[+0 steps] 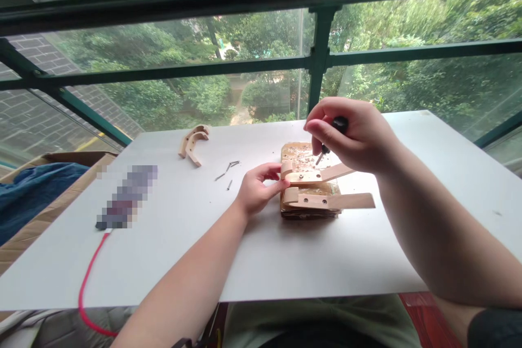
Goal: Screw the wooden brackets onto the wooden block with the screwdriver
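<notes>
My right hand [354, 133] is closed around a screwdriver with a black handle [339, 124], its tip pointing down and left over the block. My left hand [263, 187] pinches the curved end of the farther wooden hook [308, 176], which lies on a worn, taped block [304, 152]. A screw head shows in that hook, and a second hole is to its right. Nearer me, another wooden hook [350, 201] lies on the block with two dark screw heads or holes in it. Several loose screws [229, 171] are on the table left of my left hand.
Two more curved wooden hooks [194, 144] lie at the far left of the white table [171, 261]. A blurred-out phone-like object [128, 196] with a red cable [87, 283] is on the left. Beyond the left edge stands a cardboard box [101, 160] holding blue cloth. Green-framed windows line the back.
</notes>
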Available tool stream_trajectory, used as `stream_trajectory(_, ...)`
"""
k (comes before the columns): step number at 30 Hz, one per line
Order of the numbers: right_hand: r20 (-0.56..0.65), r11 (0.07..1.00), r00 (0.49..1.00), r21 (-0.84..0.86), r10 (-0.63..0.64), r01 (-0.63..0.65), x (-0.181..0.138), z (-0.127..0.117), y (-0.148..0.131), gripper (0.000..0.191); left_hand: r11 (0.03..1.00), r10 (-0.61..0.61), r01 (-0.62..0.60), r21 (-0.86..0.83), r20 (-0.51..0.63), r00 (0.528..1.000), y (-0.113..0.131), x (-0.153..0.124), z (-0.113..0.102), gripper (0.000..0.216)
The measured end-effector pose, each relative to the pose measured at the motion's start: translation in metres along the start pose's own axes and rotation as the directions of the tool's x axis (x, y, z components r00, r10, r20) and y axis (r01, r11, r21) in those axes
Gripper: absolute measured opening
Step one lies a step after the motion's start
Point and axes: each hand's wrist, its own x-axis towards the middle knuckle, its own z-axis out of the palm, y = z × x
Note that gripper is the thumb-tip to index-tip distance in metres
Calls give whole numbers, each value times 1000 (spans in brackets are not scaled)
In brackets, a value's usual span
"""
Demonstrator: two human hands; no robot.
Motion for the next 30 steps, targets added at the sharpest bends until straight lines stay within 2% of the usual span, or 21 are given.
stream_trajectory(5,109,999,994,40,16,-21,1,2,4,25,1000,-5,5,5,5,1000,-1,0,0,37)
stream_trajectory(15,235,985,971,155,31,-69,1,14,12,19,999,-5,3,36,46,999,-3,0,-1,35)
stream_trajectory(23,208,982,977,168,47,-83,1,11,13,19,999,-32,30,41,57,998,-3,0,-2,37)
stream_trajectory(30,249,981,968,176,42,-88,2,15,14,18,999,-31,28,42,62,998,-2,0,-3,37)
